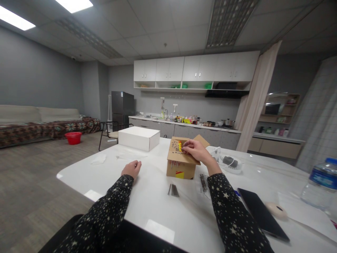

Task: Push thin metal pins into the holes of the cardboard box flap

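Note:
A small brown cardboard box (181, 172) with a red and yellow label stands on the white table. Several small metal heads dot its top flap, and thin shafts like nails or screws poke out below the flap's front edge. At the top of the box, the fingertips of my right hand (197, 151) are pinched together; what they hold is too small to make out. My left hand (131, 169) rests on the table left of the box, fingers curled, with nothing visible in it. A bundle of loose long nails or screws (174, 190) lies before the box. Beside it is a clear plastic bag (203, 183) of similar dark pieces.
A white box (139, 137) stands at the back left, near a crumpled tissue (98, 159). Right of the cardboard box is a white tray (231, 165) with a cable. Further right lie a black phone (263, 214), a beige rounded object (276, 209) and a water bottle (319, 184).

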Demonstrator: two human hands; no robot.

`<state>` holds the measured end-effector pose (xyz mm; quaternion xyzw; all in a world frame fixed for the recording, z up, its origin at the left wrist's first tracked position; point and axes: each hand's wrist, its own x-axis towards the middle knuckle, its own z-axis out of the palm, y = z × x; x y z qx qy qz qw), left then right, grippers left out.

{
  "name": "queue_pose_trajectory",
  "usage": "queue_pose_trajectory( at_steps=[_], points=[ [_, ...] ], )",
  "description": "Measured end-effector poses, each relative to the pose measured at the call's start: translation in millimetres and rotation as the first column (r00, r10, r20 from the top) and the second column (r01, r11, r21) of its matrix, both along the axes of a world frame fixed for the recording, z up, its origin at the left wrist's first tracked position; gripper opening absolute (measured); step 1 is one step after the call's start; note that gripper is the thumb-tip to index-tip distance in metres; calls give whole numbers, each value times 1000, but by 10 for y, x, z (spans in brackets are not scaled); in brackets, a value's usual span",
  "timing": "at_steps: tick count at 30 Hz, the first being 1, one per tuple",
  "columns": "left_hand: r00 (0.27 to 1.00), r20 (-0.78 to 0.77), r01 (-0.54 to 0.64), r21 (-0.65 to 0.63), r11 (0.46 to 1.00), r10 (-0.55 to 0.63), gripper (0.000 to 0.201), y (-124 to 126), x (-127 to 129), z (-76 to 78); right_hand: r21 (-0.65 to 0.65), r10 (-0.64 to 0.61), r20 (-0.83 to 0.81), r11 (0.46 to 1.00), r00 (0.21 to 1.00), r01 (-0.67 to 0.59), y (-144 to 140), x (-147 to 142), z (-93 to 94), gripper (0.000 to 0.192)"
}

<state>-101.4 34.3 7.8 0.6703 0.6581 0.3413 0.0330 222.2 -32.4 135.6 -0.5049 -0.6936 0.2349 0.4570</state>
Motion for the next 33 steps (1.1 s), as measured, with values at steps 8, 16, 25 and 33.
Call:
queue_pose_trajectory(
  at_steps=[8,16,25,33],
  points=[
    [1000,6,11,-3,1000,-11,35,32,-31,-28,29,-23,71,999,997,22,2,-45,0,15],
    [1000,15,3,4,1000,-3,36,-5,-26,-9,138,-26,142,990,990,6,0,-83,-7,30],
    [1000,13,9,6,1000,-9,36,49,-50,-55,194,-65,180,981,982,29,-20,-113,3,30],
    [1000,13,3,11,1000,-3,36,36,-43,-45,226,-65,165,974,984,27,-89,-142,64,21]
  ],
)
